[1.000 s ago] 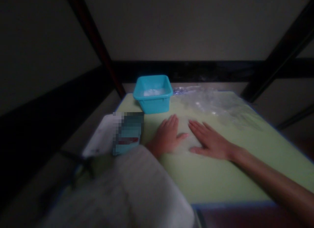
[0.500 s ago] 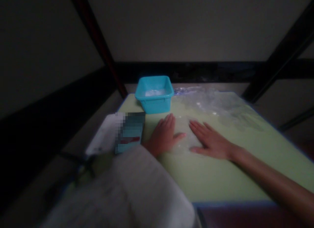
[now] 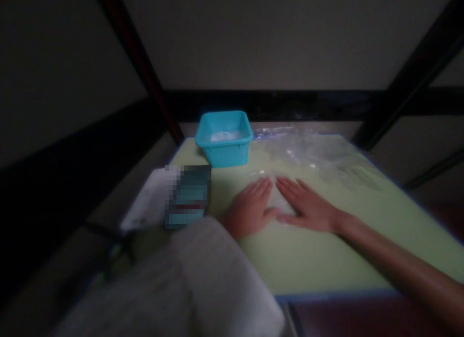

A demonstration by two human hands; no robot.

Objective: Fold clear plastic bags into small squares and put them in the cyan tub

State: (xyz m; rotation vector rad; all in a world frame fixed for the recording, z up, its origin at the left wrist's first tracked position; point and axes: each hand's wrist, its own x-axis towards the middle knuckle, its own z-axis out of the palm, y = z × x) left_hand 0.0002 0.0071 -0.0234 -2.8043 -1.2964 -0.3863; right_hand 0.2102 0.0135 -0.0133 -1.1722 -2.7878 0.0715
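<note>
Both palms lie flat on a clear plastic bag or sheet (image 3: pixel 277 199) on the yellow-green tabletop (image 3: pixel 308 264). My left hand (image 3: pixel 252 206), below a light sleeve, is open with its fingers stretched out over the plastic's left part. Across from it, my right hand (image 3: pixel 308 205) is open too, fingers together and pointing forward and left. The fingertips and thumbs of the two hands come close to each other, the thumbs almost meeting. Most of the plastic is hidden under the hands, so its exact kind is hard to make out.
A turquoise plastic basin (image 3: pixel 224 153) with something whitish inside stands at the back left. Crumpled clear plastic (image 3: pixel 308 151) spreads over the back right. Left of my hands lie a white sheet (image 3: pixel 150 197) and a blurred-out dark teal item (image 3: pixel 190 197). A wall rises behind.
My left hand has slid to the right over the plastic, closing the gap to my right hand. My right hand has hardly moved. The whole view has shifted slightly.
</note>
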